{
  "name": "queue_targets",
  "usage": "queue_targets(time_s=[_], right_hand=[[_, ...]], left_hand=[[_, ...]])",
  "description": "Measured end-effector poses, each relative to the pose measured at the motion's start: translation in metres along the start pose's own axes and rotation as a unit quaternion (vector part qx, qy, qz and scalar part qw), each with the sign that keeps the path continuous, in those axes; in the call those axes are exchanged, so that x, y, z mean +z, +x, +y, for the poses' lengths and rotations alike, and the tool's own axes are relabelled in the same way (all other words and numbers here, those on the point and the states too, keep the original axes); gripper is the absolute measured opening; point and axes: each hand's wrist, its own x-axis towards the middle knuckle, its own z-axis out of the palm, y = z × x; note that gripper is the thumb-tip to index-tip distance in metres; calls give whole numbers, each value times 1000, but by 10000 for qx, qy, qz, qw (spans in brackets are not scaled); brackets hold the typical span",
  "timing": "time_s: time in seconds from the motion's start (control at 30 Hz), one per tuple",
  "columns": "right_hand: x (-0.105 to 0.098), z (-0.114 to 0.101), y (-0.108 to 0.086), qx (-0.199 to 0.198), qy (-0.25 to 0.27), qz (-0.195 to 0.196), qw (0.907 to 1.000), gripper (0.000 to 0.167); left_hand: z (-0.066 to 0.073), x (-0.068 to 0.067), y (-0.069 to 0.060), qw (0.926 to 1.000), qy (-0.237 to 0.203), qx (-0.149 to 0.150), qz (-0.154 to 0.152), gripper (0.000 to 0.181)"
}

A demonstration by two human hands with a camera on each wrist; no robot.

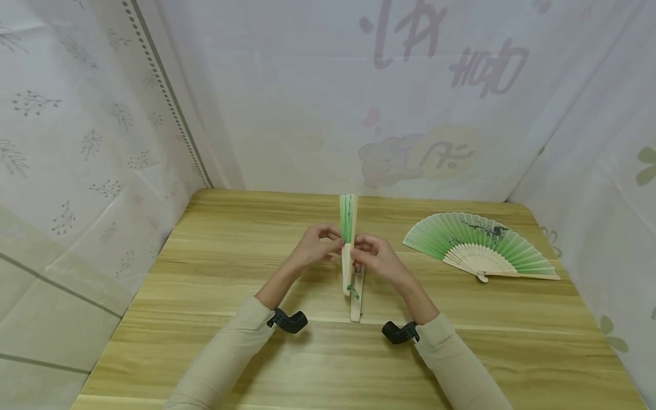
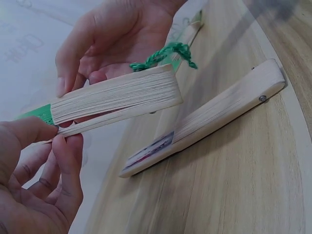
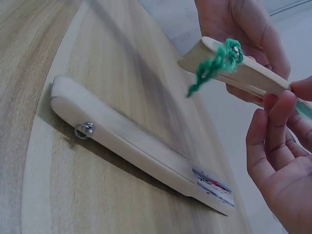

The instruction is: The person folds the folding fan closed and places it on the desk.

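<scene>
A green folding fan (image 1: 346, 228), nearly folded, stands raised above the table between both hands. My left hand (image 1: 316, 246) pinches one outer stick of it between thumb and fingers; in the left wrist view a narrow gap parts that stick from the other ribs (image 2: 117, 100). From the other side my right hand (image 1: 380, 257) pinches the fan's opposite edge. A green cord (image 3: 214, 63) is tied at its pivot end. Beneath it a second, folded fan (image 2: 214, 117) with pale wooden sticks, a metal pivot and a dark-and-red patterned leaf lies on the table.
An opened green fan (image 1: 479, 245) with a dark branch and bird print lies at the table's right. The wooden table (image 1: 205, 319) meets printed cloth curtains (image 1: 287, 114) at the back and sides. Black wrist devices (image 1: 292, 322) sit at both cuffs.
</scene>
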Motion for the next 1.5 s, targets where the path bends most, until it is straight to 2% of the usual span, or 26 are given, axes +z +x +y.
queue_targets(time_s=[0.2, 0.5, 0.93, 1.13, 1.3, 1.47, 1.5], right_hand=[[1, 2, 1, 110, 54, 78, 9999, 23], [2, 3, 1, 516, 189, 234, 9982, 28], [15, 9, 5, 868, 221, 1203, 9887, 27], [22, 9, 9, 916, 468, 1304, 9861, 26], [28, 10, 12, 984, 441, 1327, 9853, 27], [35, 11, 14, 1063, 463, 1372, 9837, 24], [37, 11, 15, 1079, 477, 1382, 9834, 24]], left_hand=[[-3, -3, -2, 9998, -7, 128, -122, 17], [-8, -7, -7, 9999, -39, 11, -120, 27], [-12, -9, -10, 9993, 148, 13, 352, 30], [-16, -12, -12, 9982, 218, 76, 548, 31], [-20, -15, -13, 9971, 279, 100, 696, 29], [-22, -20, -19, 9975, 326, 118, 615, 34], [-18, -21, -22, 9979, 321, 102, 556, 34]])
